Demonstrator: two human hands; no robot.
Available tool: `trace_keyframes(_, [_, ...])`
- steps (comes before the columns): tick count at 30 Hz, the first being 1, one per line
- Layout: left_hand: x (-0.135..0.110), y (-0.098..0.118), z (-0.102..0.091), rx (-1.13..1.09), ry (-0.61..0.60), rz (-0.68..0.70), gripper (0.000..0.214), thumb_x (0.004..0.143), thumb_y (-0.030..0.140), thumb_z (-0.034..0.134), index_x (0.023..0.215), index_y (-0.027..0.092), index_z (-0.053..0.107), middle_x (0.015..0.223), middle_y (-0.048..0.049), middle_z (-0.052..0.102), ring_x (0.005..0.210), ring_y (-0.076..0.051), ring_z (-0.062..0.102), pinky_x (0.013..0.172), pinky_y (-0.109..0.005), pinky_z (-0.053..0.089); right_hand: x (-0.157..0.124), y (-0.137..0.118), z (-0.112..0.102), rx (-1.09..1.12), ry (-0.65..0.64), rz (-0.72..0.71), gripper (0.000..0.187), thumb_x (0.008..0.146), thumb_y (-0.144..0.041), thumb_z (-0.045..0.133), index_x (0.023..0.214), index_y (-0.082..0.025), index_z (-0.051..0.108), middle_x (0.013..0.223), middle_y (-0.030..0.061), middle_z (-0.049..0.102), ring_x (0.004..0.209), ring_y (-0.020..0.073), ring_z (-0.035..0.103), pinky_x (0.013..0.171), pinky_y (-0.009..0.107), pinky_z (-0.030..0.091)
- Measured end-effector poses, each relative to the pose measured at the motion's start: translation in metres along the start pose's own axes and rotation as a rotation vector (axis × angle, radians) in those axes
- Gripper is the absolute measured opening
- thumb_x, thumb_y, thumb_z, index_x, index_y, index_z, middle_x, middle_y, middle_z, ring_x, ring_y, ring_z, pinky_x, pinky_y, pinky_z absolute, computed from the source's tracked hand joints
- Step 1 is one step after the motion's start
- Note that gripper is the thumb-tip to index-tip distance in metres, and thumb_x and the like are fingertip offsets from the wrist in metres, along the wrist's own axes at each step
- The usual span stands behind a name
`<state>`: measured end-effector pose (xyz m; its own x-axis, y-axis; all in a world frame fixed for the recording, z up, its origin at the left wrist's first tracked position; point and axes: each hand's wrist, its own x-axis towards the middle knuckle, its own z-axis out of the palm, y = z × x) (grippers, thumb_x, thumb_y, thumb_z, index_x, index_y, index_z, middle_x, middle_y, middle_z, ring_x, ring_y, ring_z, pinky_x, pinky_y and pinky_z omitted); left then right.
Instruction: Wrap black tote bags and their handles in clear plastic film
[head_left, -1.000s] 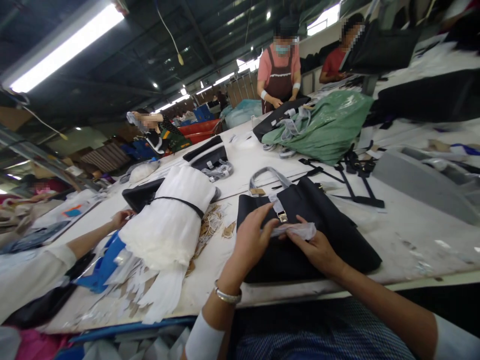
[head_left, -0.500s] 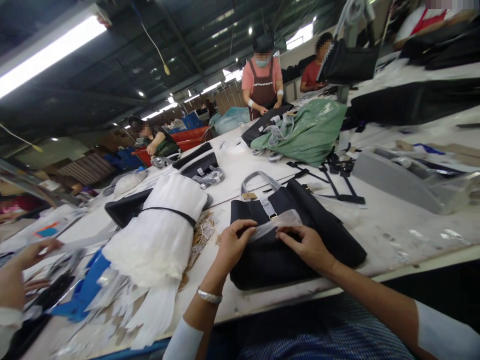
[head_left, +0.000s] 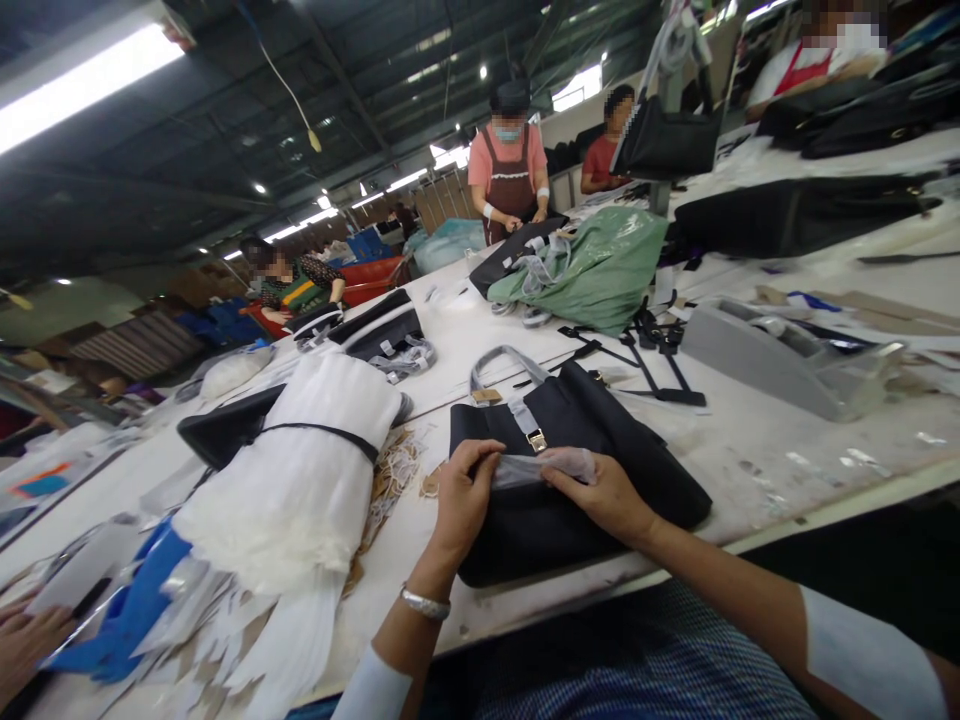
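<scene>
A black handbag [head_left: 540,540] lies on the table before me, its handle [head_left: 510,352] in pale wrapping and standing up at the far side. A gold clasp [head_left: 537,440] shows on a strap wrapped in clear film. Over the bag's front, a thin translucent strip [head_left: 519,470] stretches between my two hands. My left hand [head_left: 466,495] pinches its left end between thumb and fingers. On the other end, my right hand [head_left: 604,500] is closed, with part of the strip bunched over its fingers. A brown tag [head_left: 486,396] lies by the handle's base.
Left of the bag are a tied white foam bundle [head_left: 300,460], stringed tags [head_left: 394,470] and a blue tape dispenser [head_left: 124,620] near a co-worker's hand [head_left: 34,640]. A grey dispenser [head_left: 757,355] stands right. Beyond lie black straps [head_left: 660,385] and green plastic [head_left: 600,260].
My hands have drawn the strip lower and flatter, baring more of the clasp. At the left, the co-worker's hand has come down beside the blue dispenser. The view has shifted slightly.
</scene>
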<state>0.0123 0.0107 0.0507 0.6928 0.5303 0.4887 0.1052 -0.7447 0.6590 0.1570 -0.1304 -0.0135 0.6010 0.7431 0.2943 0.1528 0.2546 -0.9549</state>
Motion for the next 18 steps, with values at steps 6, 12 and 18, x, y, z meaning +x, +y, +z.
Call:
trace_keyframes(6, [0.003,0.003,0.004,0.117,-0.164,-0.040,0.023,0.094,0.030,0.057,0.112,0.025,0.069,0.109,-0.0024,0.072,0.100,-0.019,0.066,0.089,-0.031,0.048,0.002,-0.008,-0.004,0.117,0.121,0.020,0.032,0.089,-0.045,0.062,0.072,-0.019,0.067,0.065,0.0008,0.066,0.062,0.0151,0.060,0.067,0.027,0.048])
trace_keyframes(12, [0.018,0.009,0.033,0.037,-0.341,-0.078,0.022,0.093,0.034,0.056,0.097,0.020,0.072,0.091,-0.0021,0.075,0.081,-0.018,0.067,0.074,-0.026,0.048,0.002,-0.007,-0.004,0.072,0.213,0.006,0.040,0.091,-0.046,0.061,0.061,-0.019,0.059,0.056,-0.0010,0.058,0.053,0.0124,0.053,0.060,0.026,0.044])
trace_keyframes(18, [0.021,-0.001,0.061,0.054,-0.346,-0.069,0.016,0.090,0.031,0.060,0.091,0.018,0.070,0.087,-0.0018,0.073,0.080,-0.018,0.066,0.074,-0.027,0.047,-0.001,-0.006,-0.004,0.129,0.321,0.013,0.028,0.088,-0.045,0.065,0.093,-0.018,0.065,0.056,-0.0040,0.056,0.051,0.0122,0.051,0.054,0.025,0.044])
